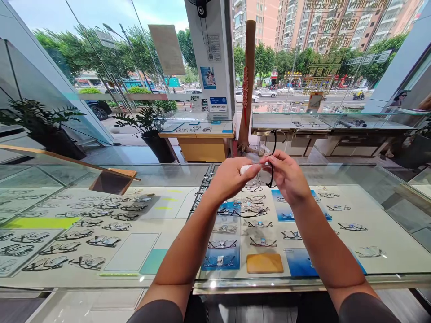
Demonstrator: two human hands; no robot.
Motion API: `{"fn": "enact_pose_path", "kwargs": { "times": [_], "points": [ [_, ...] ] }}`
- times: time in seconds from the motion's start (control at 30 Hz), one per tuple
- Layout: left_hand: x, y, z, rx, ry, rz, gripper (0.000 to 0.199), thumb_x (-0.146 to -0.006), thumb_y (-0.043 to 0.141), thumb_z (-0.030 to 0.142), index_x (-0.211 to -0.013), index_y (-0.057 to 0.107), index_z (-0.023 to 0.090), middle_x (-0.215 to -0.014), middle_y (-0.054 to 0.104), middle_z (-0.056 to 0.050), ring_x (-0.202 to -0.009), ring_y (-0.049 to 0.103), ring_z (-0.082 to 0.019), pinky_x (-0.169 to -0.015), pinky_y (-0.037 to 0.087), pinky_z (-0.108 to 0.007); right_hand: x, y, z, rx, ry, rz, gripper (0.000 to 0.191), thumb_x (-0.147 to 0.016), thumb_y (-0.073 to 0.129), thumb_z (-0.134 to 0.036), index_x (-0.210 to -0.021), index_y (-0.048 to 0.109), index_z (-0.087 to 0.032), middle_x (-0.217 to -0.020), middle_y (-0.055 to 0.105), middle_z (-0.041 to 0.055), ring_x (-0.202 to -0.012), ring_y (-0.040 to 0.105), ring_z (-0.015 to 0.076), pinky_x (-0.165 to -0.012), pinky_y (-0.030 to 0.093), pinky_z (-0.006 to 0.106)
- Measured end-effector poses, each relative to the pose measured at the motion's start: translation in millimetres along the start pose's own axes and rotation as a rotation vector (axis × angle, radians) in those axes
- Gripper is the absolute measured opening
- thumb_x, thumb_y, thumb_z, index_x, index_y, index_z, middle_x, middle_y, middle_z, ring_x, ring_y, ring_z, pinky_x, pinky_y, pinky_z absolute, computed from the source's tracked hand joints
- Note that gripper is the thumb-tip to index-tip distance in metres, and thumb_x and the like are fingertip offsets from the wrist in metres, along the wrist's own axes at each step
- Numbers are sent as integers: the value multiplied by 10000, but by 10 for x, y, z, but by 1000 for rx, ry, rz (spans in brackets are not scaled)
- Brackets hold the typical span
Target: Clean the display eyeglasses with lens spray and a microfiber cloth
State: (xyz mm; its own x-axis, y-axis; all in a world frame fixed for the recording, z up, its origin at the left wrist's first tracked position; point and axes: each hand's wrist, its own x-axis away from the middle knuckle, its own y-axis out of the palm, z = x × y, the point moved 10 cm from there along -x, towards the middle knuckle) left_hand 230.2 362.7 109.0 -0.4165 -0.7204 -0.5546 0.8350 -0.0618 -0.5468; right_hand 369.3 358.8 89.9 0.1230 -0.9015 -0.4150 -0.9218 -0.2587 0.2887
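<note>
Both my hands meet over the glass display case, a little right of the middle of the view. My left hand [232, 177] is closed round something small and white [246, 169], perhaps a cloth or tissue. Pinched in the fingers of my right hand [288, 175] is a pair of dark-framed glasses [271, 177], held upright with one dark temple rising above the fingers. The fingertips of both hands come together at the glasses. Part of the lenses is hidden behind the fingers.
Rows of glasses [103, 241] lie inside the glass case [397, 280]. A tan pouch [265, 263] lies near its front edge. At the left, a wooden-edged mirror or board [112, 181] stands on the glass. Beyond are more display counters [202, 134], a wooden post and potted plants.
</note>
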Motion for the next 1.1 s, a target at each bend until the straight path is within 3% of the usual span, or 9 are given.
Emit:
{"fn": "enact_pose_path", "kwargs": {
  "times": [0.23,0.37,0.47,0.57,0.63,0.73,0.83,0.9,1.1],
  "points": [
    [2,157,64,-71,23,-68,602,-1026,437,703,-682,399,210,-675,447,8,-661,387,-163,-631,231,-330,2,-13,-9,-61,-9,26,197,-896,810,-424,-839,691,-278,-970,735,11,-899,594,186,-923,526,355],
    [0,127,144,-79,50,-20,590,-1033,405,693,-699,442,209,-703,467,-2,-683,423,-173,-650,259,-331,19,13,-10,-58,1,22,217,-893,808,-439,-839,676,-275,-961,728,12,-900,597,189,-914,529,355],
    [23,-6,201,-19,63,27,495,-1007,523,648,-776,505,211,-774,512,-6,-734,466,-181,-682,317,-326,30,16,-23,-84,14,25,206,-887,809,-427,-841,678,-274,-966,736,9,-895,600,180,-901,528,343],
    [75,-350,65,-23,54,171,264,-935,657,463,-912,556,220,-900,556,-26,-824,512,-205,-765,403,-343,38,-17,-38,-108,32,51,210,-867,824,-420,-839,673,-277,-975,750,4,-890,605,176,-869,532,335],
    [141,-619,-213,-74,23,263,150,-933,613,360,-981,565,226,-999,572,-57,-926,547,-236,-872,449,-383,42,-35,-55,-108,33,65,228,-854,834,-430,-830,668,-275,-970,755,5,-878,604,176,-854,535,336],
    [325,-1007,-880,-235,-102,362,124,-953,576,350,-989,583,231,-1044,575,-94,-1088,540,-295,-1020,452,-461,48,-28,-73,-119,29,59,224,-850,845,-424,-824,686,-269,-964,761,4,-855,595,164,-825,530,323],
    [663,-1328,-1665,-457,-380,395,118,-962,561,337,-997,603,232,-1040,608,-105,-1205,518,-331,-1105,436,-505,54,-14,-71,-137,37,46,202,-851,845,-403,-823,700,-265,-958,763,2,-833,588,154,-802,526,312],
    [921,-1447,-2063,-538,-524,367,157,-973,562,356,-1020,623,219,-1045,631,-103,-1166,556,-321,-1089,459,-481,53,-12,-83,-134,33,39,193,-856,836,-398,-819,701,-266,-956,761,2,-828,589,155,-796,528,314],
    [1529,-1612,-2677,-622,-763,401,312,-943,612,405,-1121,651,152,-1096,665,-146,-1100,617,-325,-1010,477,-425,40,-40,-103,-137,18,53,163,-857,833,-358,-811,709,-263,-939,758,6,-850,603,155,-772,531,297]
  ]
}}
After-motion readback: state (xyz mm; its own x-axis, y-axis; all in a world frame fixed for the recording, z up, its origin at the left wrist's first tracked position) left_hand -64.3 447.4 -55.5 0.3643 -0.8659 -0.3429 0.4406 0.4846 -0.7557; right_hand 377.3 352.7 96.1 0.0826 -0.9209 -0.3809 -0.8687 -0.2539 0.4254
